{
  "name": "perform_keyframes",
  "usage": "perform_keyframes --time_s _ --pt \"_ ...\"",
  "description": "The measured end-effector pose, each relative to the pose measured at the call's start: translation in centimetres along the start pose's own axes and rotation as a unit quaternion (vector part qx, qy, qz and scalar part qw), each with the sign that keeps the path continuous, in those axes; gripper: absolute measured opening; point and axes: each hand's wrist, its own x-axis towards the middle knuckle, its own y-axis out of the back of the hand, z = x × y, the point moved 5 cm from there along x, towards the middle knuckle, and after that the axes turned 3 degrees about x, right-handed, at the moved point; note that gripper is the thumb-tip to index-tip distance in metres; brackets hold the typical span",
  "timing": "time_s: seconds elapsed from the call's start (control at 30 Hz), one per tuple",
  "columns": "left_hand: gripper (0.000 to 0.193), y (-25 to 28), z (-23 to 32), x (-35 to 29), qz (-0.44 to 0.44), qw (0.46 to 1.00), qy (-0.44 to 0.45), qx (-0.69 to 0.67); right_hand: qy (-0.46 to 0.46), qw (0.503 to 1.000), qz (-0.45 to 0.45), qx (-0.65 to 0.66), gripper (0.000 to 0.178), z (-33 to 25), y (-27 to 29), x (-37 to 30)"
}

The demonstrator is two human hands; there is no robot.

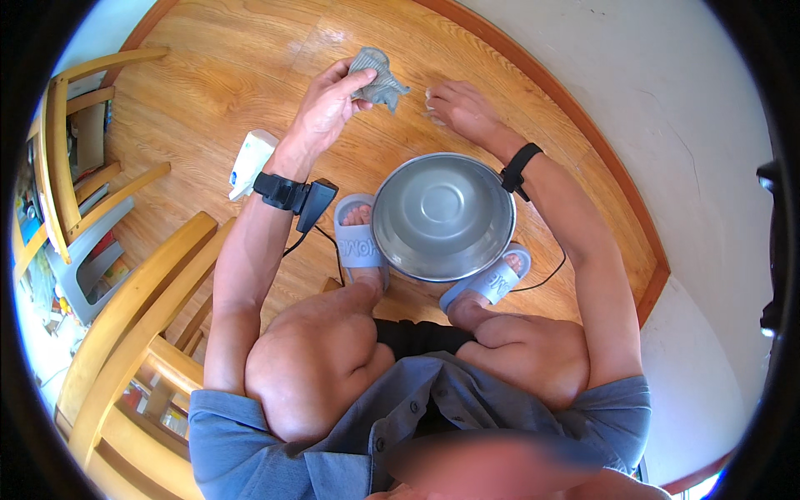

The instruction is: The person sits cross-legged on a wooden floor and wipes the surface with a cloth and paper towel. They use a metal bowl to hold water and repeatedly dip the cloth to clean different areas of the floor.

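Observation:
My left hand [329, 102] is closed, pinching a small grey ribbed cloth [382, 82] between thumb and fingers, held up over the wooden floor. The cloth's loose end hangs toward the right. Across from it, my right hand [462, 108] is low over the floor with its fingers curled. A bit of something white [431, 107] shows at its fingertips; most of it is hidden under the hand. Between my feet and nearer to me stands a round metal basin [508, 237]. I cannot tell whether water is in it.
A white pack [252, 163] with blue marks is on the floor beside my left forearm. Grey-blue slippers [357, 242] flank the basin. Wooden chairs [142, 333] stand along the left; a white wall [667, 125] with a brown skirting board curves round the right.

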Motion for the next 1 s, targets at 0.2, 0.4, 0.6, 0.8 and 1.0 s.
perform_keyframes --time_s 0.2,0.4,0.6,0.8,1.0 --pt "0.035 -1.2 1.0 0.4 -0.029 0.999 -0.018 -0.007 -0.048 0.998 -0.021 -0.047 0.019 -0.3 3.1 -4.9" --pt "0.033 -2.2 1.9 0.6 -0.051 0.998 -0.042 -0.003 -0.09 0.995 0.014 -0.045 0.019 0.6 6.3 -7.3" --pt "0.033 -2.0 1.6 0.4 -0.042 0.998 -0.036 -0.003 -0.383 0.876 0.197 0.219 0.024 5.4 7.2 -11.7" --pt "0.035 -1.9 1.5 0.3 -0.044 0.998 -0.034 -0.003 -0.439 0.839 0.185 0.263 0.026 5.6 6.6 -14.2" --pt "0.032 -2.3 1.7 0.1 -0.042 0.999 -0.027 0.01 -0.302 0.944 0.122 0.047 0.022 3.3 8.5 -10.1"
